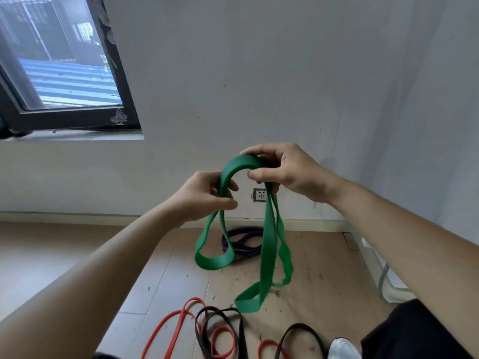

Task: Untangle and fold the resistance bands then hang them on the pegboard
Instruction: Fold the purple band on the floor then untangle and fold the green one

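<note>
Floor (318,257): pale wood-look planks, speckled with dark debris. Purple band (245,242) lies coiled at frame centre, near the baseboard (311,224). Red band (194,298) and black band (217,309) overlap along the bottom edge. My white shoe (342,348) stands lower right.

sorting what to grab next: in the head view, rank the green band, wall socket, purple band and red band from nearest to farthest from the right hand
1. green band, held in the right hand grip.
2. wall socket, just below-left, on the wall.
3. purple band, lower, on the floor by the wall.
4. red band, floor at bottom left.
</note>
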A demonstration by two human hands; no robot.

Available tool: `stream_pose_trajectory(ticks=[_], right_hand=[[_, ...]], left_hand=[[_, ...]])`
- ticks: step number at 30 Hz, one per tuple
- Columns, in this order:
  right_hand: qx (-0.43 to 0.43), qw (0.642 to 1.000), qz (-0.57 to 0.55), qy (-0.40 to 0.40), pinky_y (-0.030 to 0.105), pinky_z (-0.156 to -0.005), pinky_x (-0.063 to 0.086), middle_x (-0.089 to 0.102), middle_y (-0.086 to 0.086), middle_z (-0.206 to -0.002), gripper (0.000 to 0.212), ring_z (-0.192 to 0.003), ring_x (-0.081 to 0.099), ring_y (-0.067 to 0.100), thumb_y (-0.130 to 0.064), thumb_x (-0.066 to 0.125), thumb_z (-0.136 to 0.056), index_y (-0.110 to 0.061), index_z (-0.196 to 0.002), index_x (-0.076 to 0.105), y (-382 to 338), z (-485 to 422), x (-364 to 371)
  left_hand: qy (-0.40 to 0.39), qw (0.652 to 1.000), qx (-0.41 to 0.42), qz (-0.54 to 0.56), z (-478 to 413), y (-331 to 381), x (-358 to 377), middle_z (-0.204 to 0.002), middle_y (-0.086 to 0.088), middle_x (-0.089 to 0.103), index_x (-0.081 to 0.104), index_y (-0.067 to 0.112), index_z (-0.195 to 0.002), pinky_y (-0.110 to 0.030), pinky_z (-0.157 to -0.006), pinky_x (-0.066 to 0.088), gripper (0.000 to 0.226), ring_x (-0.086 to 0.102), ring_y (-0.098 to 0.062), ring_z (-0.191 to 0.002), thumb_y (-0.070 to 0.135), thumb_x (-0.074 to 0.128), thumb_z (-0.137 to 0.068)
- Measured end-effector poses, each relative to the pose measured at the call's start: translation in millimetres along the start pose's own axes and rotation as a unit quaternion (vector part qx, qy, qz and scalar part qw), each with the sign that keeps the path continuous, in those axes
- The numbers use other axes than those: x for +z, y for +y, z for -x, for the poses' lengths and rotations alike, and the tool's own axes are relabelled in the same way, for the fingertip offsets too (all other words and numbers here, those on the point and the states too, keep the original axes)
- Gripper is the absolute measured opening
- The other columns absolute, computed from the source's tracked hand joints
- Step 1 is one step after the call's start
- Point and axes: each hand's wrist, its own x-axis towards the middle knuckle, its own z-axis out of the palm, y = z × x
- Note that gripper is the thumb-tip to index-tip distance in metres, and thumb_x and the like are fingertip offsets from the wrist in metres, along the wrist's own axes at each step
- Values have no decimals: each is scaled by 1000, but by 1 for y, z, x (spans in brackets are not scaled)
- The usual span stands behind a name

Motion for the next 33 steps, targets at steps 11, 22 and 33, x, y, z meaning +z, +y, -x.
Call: stream_pose_trajectory(ticks=[11, 22, 33], right_hand=[[78, 988, 83, -105, 31, -62, 59, 69, 11, -103, 41, -82, 71, 21, -6, 75, -86, -16, -122, 57, 15, 1, 20], [170, 972, 58, -153, 45, -72, 65, 69, 12, -92, 17, -79, 72, 17, -4, 77, -86, -4, -99, 65, 70, 0, 44], [114, 993, -4, 5, 37, -69, 63, 68, 26, -112, 29, -101, 71, 36, -19, 79, -86, -8, -110, 68, 58, -10, 4]], left_hand=[[-32, 996, 20, 84, 3, 5, 4, -65, 2, 55, 73, 7, -99, -18, -47, 33, 16, 44, -8, -52, 10, 79, -84], [94, 959, 54, 263, 9, 9, -13, -77, 4, 66, 72, 12, -96, -19, -48, 44, 23, 61, -11, -73, 18, 78, -75], [194, 940, 8, 280, 13, -24, -48, -80, 6, 68, 72, 19, -99, -19, -51, 44, 24, 64, -10, -78, 21, 77, -76]])
